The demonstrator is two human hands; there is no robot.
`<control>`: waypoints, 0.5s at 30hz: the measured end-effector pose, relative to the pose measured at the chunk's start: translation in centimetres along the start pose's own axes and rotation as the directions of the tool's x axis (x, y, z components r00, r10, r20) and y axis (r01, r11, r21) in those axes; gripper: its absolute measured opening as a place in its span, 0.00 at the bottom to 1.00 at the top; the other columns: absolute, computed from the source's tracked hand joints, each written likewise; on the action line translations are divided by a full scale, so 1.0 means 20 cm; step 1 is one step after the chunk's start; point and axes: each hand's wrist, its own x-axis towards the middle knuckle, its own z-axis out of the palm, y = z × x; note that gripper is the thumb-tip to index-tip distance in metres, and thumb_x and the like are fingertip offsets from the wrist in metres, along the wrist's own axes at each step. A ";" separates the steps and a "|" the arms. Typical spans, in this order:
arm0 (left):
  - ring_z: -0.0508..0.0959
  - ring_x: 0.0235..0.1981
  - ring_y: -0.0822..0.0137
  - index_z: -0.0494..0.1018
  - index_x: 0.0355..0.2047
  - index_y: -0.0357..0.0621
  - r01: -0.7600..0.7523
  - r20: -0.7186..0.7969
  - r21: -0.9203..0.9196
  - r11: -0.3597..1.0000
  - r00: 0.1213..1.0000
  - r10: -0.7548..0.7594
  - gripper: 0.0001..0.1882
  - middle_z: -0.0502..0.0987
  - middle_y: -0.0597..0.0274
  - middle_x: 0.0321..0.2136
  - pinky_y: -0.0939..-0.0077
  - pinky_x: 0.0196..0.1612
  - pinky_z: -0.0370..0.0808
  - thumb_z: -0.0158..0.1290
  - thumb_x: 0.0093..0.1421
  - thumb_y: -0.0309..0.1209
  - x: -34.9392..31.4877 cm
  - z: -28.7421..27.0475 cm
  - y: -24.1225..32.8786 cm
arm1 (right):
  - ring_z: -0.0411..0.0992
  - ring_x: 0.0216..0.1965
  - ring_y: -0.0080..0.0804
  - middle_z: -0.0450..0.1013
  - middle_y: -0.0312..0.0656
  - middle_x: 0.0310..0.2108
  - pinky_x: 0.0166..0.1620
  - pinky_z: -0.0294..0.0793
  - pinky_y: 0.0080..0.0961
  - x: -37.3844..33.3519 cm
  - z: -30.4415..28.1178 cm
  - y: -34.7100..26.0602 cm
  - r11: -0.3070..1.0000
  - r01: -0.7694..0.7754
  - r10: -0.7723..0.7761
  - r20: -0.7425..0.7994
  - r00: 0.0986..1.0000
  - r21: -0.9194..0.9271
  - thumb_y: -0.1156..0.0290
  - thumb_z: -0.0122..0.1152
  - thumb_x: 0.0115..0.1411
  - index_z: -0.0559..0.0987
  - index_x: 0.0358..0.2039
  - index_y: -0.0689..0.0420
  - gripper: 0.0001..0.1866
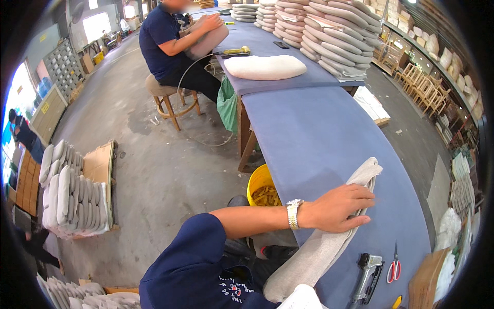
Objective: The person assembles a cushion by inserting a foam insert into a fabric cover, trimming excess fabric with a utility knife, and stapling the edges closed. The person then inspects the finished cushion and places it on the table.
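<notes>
My left hand [339, 208], with a metal watch on its wrist, grips the middle of a long beige fabric-covered cushion [309, 257]. Its fingers bend over the right side, and its thumb lies apart from them on the fabric. This cushion slants across the blue table from the lower edge of the head view, and loose folded fabric shows at its far end. My right hand is not in view. Right of the cushion lie a staple gun [368, 278] and scissors [394, 269] with red and white handles.
A yellow bucket [261, 177] with scraps stands beside the blue table [329, 139]. Farther along are a white cushion [265, 67], another staple gun [234, 51] and tall cushion stacks [337, 38]. A seated person [175, 46] handles a cushion. More cushions [74, 201] fill a pallet at left.
</notes>
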 end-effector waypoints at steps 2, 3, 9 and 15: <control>0.74 0.57 0.49 0.77 0.52 0.39 0.035 -0.050 0.018 0.999 0.998 -0.034 0.19 0.75 0.46 0.57 0.56 0.60 0.71 0.57 0.66 0.36 -0.01 0.03 -0.01 | 0.77 0.53 0.52 0.66 0.57 0.65 0.55 0.78 0.45 0.02 -0.01 0.04 1.000 0.012 -0.011 -0.024 1.000 0.021 0.48 0.58 0.68 0.58 0.71 0.58 0.41; 0.74 0.57 0.49 0.78 0.51 0.39 0.085 -0.089 -0.015 0.996 0.992 -0.086 0.17 0.75 0.46 0.56 0.56 0.59 0.72 0.57 0.66 0.35 0.00 0.03 0.02 | 0.77 0.53 0.52 0.65 0.57 0.66 0.55 0.79 0.45 0.03 -0.04 0.08 0.999 0.017 -0.015 -0.047 0.999 0.039 0.47 0.58 0.68 0.57 0.72 0.58 0.41; 0.81 0.40 0.58 0.80 0.46 0.38 0.175 -0.154 -0.033 0.984 0.972 -0.178 0.13 0.79 0.49 0.48 0.66 0.45 0.79 0.58 0.64 0.32 0.11 0.10 -0.06 | 0.76 0.48 0.48 0.65 0.55 0.63 0.50 0.79 0.42 0.14 -0.23 0.10 0.862 0.179 -0.022 -0.318 0.948 0.474 0.47 0.58 0.68 0.57 0.72 0.56 0.41; 0.80 0.28 0.66 0.82 0.45 0.42 0.195 -0.183 -0.029 0.980 0.963 -0.197 0.12 0.79 0.57 0.32 0.72 0.33 0.78 0.61 0.62 0.30 0.26 0.20 -0.09 | 0.64 0.27 0.16 0.74 0.36 0.36 0.29 0.64 0.14 -0.30 -0.65 -1.26 -0.014 0.398 0.293 -0.377 0.879 0.917 0.64 0.60 0.70 0.73 0.60 0.60 0.22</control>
